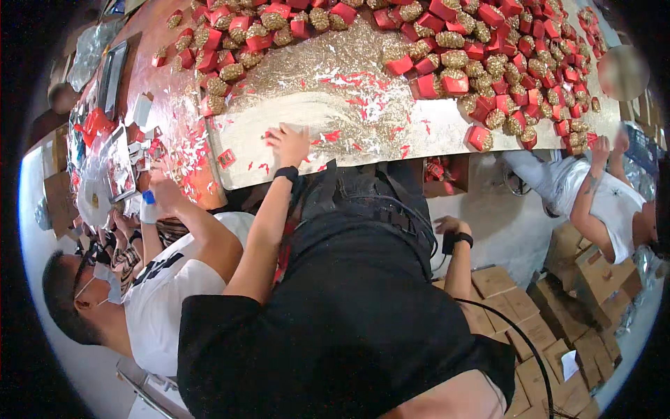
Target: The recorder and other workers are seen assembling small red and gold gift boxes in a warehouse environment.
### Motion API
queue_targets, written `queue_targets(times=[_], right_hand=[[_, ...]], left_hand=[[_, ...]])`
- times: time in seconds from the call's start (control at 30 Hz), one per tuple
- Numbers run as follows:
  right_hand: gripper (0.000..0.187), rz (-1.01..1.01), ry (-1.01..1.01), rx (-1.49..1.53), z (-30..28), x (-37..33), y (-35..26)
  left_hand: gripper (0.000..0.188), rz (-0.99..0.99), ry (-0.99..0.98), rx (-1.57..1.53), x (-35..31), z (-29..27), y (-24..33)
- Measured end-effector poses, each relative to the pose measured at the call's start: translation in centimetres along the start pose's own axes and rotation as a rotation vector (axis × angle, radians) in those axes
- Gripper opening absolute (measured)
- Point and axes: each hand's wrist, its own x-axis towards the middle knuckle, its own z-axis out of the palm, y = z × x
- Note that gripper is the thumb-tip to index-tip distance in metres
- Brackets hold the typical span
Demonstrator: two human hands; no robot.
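Note:
My left hand (287,144), a black band at its wrist, reaches over the pale near part of the table. Its fingers are stretched out, with a tiny dark red bit (266,137) at the fingertips; I see no grip on it. Red and white paper scraps (329,137) and gold glitter (349,91) lie to its right. A small red packet (226,158) is to its left. My right hand (452,225), also banded in black, hangs beside my body below the table edge, fingers loosely apart and holding nothing visible.
Many red pieces with gold, nubbly tops (453,59) cover the far and right table. At left, a co-worker in white (202,258) works among scraps and trays; another person (604,202) stands at right. Cardboard boxes (502,293) are stacked behind me at right.

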Motion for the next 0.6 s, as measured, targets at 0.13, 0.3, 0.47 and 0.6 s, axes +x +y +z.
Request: queue_targets(times=[0.13, 0.3, 0.47, 0.6], right_hand=[[0.024, -0.304, 0.420, -0.102, -0.8, -2.8, -16.9], [0.017, -0.844, 0.668, -0.329, -2.0, -4.1, -29.3], [0.034, -1.079, 0.461, -0.383, -1.1, -1.8, -38.4], [0.077, -1.450, 0.510, -0.434, 0.8, -3.3, -43.5]], left_hand=[[0.044, -0.100, -0.175, 0.158, -0.7, 2.2, -3.6], [0.029, 0.104, -0.184, 0.201, 0.0, -2.0, -4.1], [0.026, 0.390, -0.166, 0.092, 0.7, -4.5, -3.0], [0.031, 0.523, -0.200, -0.470, 0.5, -9.1, 0.6]])
